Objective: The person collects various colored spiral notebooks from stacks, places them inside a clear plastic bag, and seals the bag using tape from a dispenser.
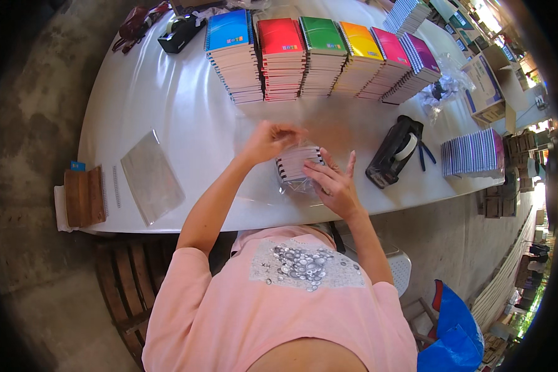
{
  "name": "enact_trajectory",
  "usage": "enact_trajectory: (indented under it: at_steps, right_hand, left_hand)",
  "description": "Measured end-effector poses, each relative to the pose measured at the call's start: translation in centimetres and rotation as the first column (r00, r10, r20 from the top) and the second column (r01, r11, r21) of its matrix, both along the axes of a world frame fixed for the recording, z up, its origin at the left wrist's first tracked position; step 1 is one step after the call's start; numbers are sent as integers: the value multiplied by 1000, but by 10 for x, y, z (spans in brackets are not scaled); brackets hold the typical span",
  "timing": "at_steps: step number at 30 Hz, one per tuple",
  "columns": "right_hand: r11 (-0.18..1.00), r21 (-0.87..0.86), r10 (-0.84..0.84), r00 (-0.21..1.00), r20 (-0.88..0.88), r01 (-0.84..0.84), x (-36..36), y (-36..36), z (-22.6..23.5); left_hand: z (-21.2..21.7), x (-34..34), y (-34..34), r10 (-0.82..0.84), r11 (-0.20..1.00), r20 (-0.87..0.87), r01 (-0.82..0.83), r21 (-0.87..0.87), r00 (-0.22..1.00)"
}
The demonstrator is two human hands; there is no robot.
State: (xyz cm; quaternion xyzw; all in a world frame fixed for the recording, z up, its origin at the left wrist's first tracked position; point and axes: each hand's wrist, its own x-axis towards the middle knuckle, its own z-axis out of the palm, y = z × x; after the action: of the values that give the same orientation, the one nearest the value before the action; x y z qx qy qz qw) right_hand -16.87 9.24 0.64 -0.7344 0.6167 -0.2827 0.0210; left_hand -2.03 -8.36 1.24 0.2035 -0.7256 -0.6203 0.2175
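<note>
In front of me, near the table's close edge, a small stack of spiral notebooks [289,165] stands on its side with the page edges showing. Clear plastic wrap [289,185] surrounds it, loose and crinkled at the near end. At the stack's far left corner, my left hand [271,142] has its fingers drawn together, apparently pinching the film's upper edge. My right hand [333,181] lies against the right side of the stack, fingers stretched and partly spread, one pointing up. The notebooks' covers are hidden.
Tall piles of blue [228,56], red [281,59], green, yellow, pink and purple notebooks line the far side. A tape dispenser [395,152] and pliers [425,155] sit right, beside another notebook stack [471,154]. Flat plastic sleeves [152,177] lie left, near a wooden block [85,196].
</note>
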Motion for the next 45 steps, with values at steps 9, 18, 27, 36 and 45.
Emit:
enact_trajectory:
  at_steps: [9,18,27,36,45]
  right_hand:
    - [996,85,-19,997,78,12,1,7,7]
    - [382,179,-749,190,635,907,-107,68,-37]
    - [560,544,-342,-424,839,625,-104,51,-40]
    - [89,112,-996,85,38,990,-70,92,-64]
    - [830,554,-376,666,644,-67,-13,-27,101]
  left_hand:
    - [16,43,47,24,373,280,252,-893,960]
    - [12,49,42,25,471,317,269,-840,948]
    - [12,54,34,11,434,371,330,-838,929]
    - [24,58,33,-17,427,481,442,-789,877]
    - [34,57,27,-71,368,544,529,-765,836]
